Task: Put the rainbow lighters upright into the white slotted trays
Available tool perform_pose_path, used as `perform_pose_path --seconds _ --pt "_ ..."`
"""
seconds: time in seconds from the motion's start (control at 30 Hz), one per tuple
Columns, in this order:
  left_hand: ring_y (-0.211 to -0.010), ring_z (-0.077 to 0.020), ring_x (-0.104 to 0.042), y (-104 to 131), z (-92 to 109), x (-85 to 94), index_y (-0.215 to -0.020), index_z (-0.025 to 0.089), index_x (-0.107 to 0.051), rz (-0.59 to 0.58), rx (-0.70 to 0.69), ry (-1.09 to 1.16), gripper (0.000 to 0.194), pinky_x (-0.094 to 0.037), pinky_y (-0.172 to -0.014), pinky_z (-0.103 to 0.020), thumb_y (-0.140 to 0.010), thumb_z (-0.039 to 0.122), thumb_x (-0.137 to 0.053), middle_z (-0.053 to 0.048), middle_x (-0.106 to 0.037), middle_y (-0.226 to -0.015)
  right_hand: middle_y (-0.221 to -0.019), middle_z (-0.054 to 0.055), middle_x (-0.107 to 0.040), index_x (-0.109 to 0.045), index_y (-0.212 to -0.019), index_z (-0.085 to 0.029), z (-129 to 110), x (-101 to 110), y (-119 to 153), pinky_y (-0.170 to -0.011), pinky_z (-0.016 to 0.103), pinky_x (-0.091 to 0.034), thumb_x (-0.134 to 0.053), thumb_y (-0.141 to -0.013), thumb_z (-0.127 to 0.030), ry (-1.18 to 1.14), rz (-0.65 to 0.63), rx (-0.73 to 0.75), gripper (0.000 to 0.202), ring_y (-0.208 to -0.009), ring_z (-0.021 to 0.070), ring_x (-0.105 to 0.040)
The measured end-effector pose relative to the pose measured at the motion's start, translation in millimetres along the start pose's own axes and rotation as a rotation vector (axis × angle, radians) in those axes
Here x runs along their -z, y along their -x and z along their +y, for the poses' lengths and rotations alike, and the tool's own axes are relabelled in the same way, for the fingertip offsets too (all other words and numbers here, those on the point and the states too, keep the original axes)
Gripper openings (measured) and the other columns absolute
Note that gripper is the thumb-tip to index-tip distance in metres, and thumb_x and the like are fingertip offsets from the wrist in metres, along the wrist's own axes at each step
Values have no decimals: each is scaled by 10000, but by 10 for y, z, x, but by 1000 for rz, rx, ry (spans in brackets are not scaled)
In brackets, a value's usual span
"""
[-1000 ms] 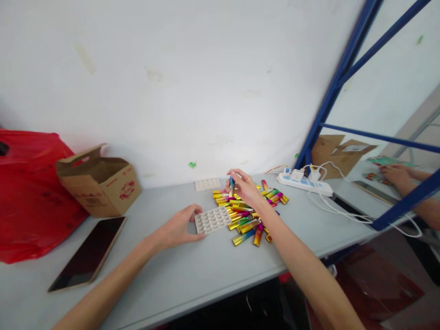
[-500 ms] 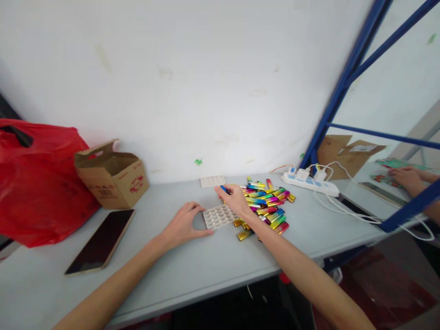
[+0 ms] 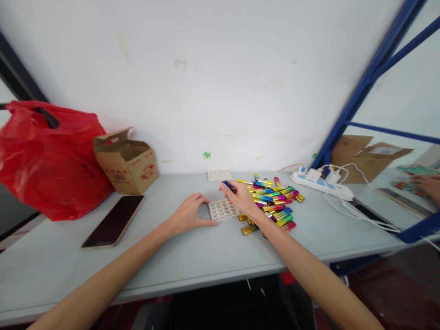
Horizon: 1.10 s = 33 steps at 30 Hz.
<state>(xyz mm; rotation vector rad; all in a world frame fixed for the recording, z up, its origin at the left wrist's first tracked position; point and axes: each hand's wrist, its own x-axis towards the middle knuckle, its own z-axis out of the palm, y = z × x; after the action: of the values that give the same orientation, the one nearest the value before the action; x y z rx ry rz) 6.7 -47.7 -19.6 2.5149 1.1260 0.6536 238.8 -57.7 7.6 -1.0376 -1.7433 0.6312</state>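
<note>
My right hand [image 3: 240,197] pinches a small dark blue piece [image 3: 227,185] above a white tray with rows of round holes [image 3: 220,210]. At the tray's left end, my left hand [image 3: 192,213] has thumb and fingers spread apart, their tips by its edge, with nothing gripped between them. A pile of shiny multicoloured lighter-like pieces [image 3: 275,199] lies just right of the tray, partly behind my right hand and forearm. Farther back, near the wall, lies a second white tray [image 3: 220,175].
To the left are a red plastic bag [image 3: 55,160], an open cardboard box [image 3: 130,167] and a phone [image 3: 115,221]. A white power strip [image 3: 321,184] with cables lies right, near a blue frame [image 3: 357,103]. Another person's hand [image 3: 428,185] shows at the far right.
The whole view has shifted, so things on the table sit farther right. My right hand still holds the dark blue piece over the tray; my left hand remains at its left end.
</note>
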Motion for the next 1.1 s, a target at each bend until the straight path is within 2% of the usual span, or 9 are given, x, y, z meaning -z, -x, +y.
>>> perform_pose_path --seconds 0.07,0.13,0.23,0.33,0.6,0.77,0.93,1.0,1.1 --pt "-1086 -312 -643 -4 -17 -4 -1080 217 -698 2 9 20 680 -503 -1012 -450 -661 735 -834 -86 -683 -1136 -789 21 -631 -682 -903 -202 -21 -10 -5 -695 288 -439 -496 -1023 -603 -13 -85 66 457 -719 177 -568" --pt "-1083 -312 -648 -5 -33 -4 -1092 221 -707 9 22 41 685 -508 -1004 -443 -651 727 -842 -84 -687 -1131 -839 41 -637 -663 -845 -209 -28 -29 -11 -757 300 -444 -498 -1028 -621 60 -106 138 481 -792 190 -573" --pt "-1086 -310 -654 -6 -40 10 -1138 215 -720 5 26 64 696 -509 -1010 -437 -652 694 -856 -86 -694 -1130 -693 10 -547 -536 -685 -223 3 -77 -19 -708 294 -384 -502 -1035 -627 202 -110 157 536 -699 177 -491" --pt "-1072 -307 -660 -10 -25 33 -1132 209 -728 -6 24 73 678 -511 -1001 -428 -652 667 -867 -80 -707 -1111 -626 -11 -516 -481 -697 -236 66 -129 -35 -647 295 -311 -493 -1048 -616 239 -150 133 517 -620 169 -442" --pt "-1030 -281 -644 -7 -35 52 -1172 196 -726 -35 48 92 723 -519 -947 -396 -646 672 -864 -74 -651 -1097 -726 19 -608 -563 -782 -214 181 -170 -100 -658 286 -313 -578 -1035 -557 350 -259 170 426 -669 172 -495" --pt "-919 -240 -616 -17 -46 68 -1166 215 -714 -55 32 63 720 -498 -834 -343 -650 702 -838 -41 -624 -1008 -761 31 -634 -634 -816 -191 119 -149 -138 -703 287 -378 -649 -987 -573 353 -331 181 419 -705 175 -530" --pt "-767 -193 -557 -21 -28 132 -932 204 -647 -70 -6 -29 616 -427 -708 -305 -685 756 -767 -5 -596 -867 -858 30 -693 -694 -1169 -209 -116 242 -69 -819 321 -463 -578 -1050 -460 323 -199 174 301 -800 196 -620" --pt "-766 -192 -558 -17 -25 167 -892 211 -614 -91 -21 -40 601 -425 -709 -305 -697 765 -743 -6 -596 -873 -935 55 -719 -720 -1088 -217 -214 476 82 -825 335 -487 -585 -1043 -438 333 -198 209 262 -854 213 -643" --pt "-812 -210 -571 -13 -22 225 -885 218 -592 -111 -46 -63 567 -438 -755 -317 -720 744 -726 -20 -600 -906 -1028 63 -738 -737 -1034 -248 -292 790 466 -893 368 -521 -613 -1032 -379 415 -328 234 180 -972 239 -675"
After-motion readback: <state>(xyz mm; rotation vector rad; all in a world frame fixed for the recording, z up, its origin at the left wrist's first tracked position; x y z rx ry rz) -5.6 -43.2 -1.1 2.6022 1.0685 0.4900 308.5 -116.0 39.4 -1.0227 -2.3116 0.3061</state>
